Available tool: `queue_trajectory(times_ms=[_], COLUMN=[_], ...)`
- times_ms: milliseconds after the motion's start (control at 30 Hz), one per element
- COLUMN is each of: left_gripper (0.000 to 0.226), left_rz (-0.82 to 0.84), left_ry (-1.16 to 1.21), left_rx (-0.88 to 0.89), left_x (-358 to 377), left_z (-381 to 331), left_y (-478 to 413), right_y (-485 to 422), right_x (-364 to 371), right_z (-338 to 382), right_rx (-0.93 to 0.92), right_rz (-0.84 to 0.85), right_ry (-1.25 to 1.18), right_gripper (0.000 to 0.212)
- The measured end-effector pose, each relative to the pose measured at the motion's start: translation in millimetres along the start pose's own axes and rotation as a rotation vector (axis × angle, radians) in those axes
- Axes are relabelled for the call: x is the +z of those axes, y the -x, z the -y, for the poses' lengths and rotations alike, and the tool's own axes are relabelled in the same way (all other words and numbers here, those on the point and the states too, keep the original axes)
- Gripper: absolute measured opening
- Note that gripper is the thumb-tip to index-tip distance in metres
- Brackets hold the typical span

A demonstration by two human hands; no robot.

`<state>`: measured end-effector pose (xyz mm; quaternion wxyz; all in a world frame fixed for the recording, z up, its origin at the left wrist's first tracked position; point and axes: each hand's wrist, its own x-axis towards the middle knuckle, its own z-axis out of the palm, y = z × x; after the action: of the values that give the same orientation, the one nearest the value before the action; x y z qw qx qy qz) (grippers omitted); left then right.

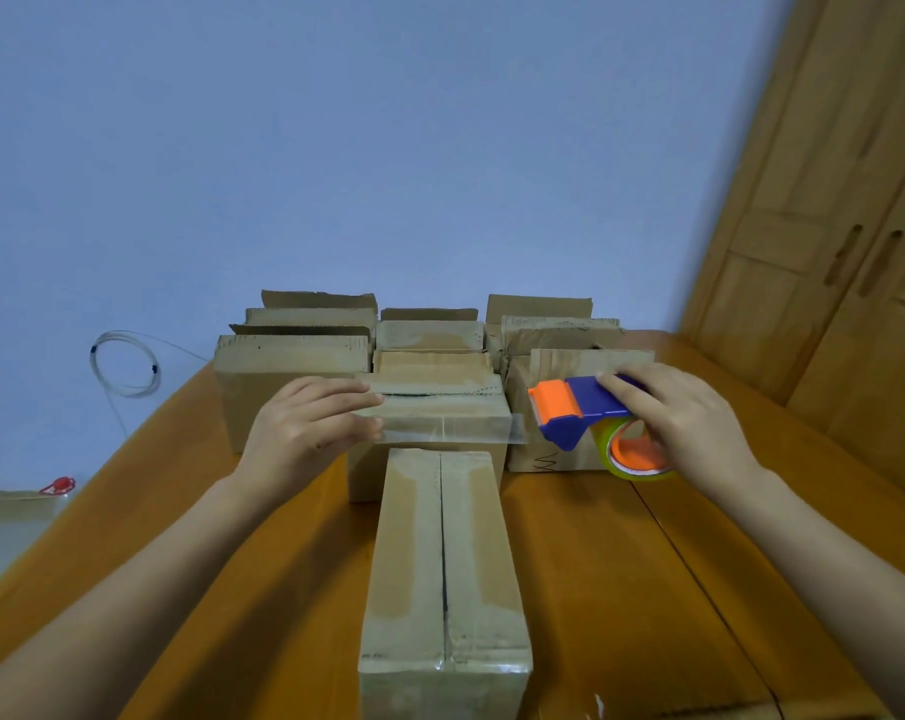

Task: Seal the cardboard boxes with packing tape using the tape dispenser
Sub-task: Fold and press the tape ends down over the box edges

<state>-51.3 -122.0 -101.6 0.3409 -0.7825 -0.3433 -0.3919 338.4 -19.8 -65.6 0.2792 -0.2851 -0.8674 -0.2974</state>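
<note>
The left hand (304, 433) is pinching the free end of a clear strip (450, 429). The strip is stretched in the air across the middle of the view, and shows just above the far end of the near box (442, 563). That box lies lengthwise on the table (621, 563) right in front of the person. Its top seam looks bare and unsealed as far as I can see. More boxes (294, 366) are bunched up behind it. Further right, the dispenser (580, 407) sits with its blade end just beside the strip's other end, and the right hand (689, 418) is wrapped round it. I can't tell if the tape is cut free or joined to the roll.

Tips, just my take:
- The strip runs crosswise to the seam, so I'd turn it to line up before it touches cardboard.
- Keep it taut between both hands so it doesn't curl and stick to itself.
- Land one end first with a bit lapping over the edge, then smooth it down along the seam.
- Keep fingers off the sticky side as much as possible.
</note>
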Motion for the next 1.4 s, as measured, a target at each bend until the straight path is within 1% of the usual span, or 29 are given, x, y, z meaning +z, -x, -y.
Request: queue_trajectory(times_ms=[100, 300, 533, 767, 967, 1233, 1300, 1400], left_gripper=[0.015, 0.018, 0.021, 0.020, 0.021, 0.021, 0.024, 0.026], left_rz=[0.045, 0.131, 0.151, 0.121, 0.146, 0.112, 0.077, 0.031], left_ry=[-0.026, -0.034, 0.013, 0.033, 0.029, 0.092, 0.125, 0.218], left_rx=[0.008, 0.008, -0.030, -0.062, -0.091, -0.212, -0.272, -0.412], left_x=[2, 4, 9, 10, 14, 27, 31, 38], left_z=[1, 5, 10, 10, 9, 0, -7, -19], left_y=[5, 13, 20, 21, 30, 43, 48, 57], right_y=[2, 4, 10, 11, 15, 34, 38, 44], right_x=[5, 14, 21, 24, 31, 43, 45, 52], right_z=[3, 6, 10, 13, 18, 25, 29, 39], right_rx=[-0.013, -0.027, -0.004, 0.006, 0.000, 0.072, 0.090, 0.119], right_rz=[0.007, -0.010, 0.021, 0.009, 0.027, 0.065, 0.058, 0.044], right_ry=[0.008, 0.001, -0.004, -0.011, -0.001, -0.029, -0.043, -0.065], right_gripper=[0.088, 0.084, 0.092, 0.090, 0.090, 0.096, 0.095, 0.094])
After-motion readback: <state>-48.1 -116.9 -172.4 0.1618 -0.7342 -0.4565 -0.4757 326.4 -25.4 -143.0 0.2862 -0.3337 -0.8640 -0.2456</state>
